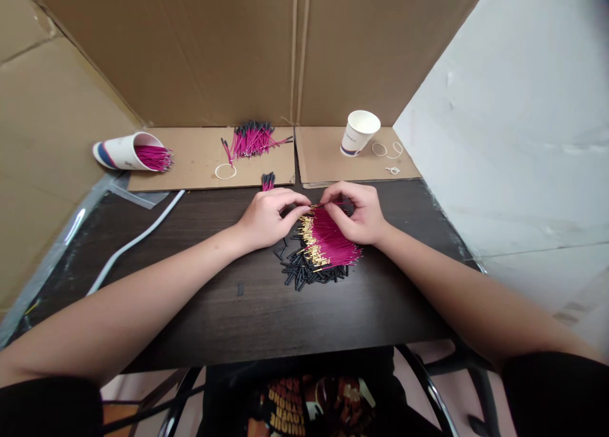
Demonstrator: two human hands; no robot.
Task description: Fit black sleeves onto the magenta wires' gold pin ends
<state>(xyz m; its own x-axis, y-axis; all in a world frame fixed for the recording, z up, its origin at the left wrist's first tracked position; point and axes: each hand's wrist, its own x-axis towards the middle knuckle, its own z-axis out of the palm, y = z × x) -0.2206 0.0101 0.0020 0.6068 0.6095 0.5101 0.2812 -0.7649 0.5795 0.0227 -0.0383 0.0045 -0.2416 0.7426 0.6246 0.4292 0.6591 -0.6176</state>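
Observation:
My left hand [273, 218] and my right hand [356, 212] meet above the top edge of a pile of magenta wires with gold tips [330, 237]. Thumb and fingertips of my right hand pinch one magenta wire. The fingers of my left hand are closed at its gold-tipped end; whether they grip the wire or a small sleeve is too small to tell. Loose black sleeves [304, 272] lie below and left of the pile. A small bundle of black-capped magenta wires [268, 182] rests just beyond my left hand.
On cardboard [190, 170] at the back lie more black-capped wires [252, 139] and a white ring [225, 171]. A tipped paper cup [121, 153] holds magenta wires; another cup [360, 132] stands upright. A pale cable [133, 240] crosses the left side.

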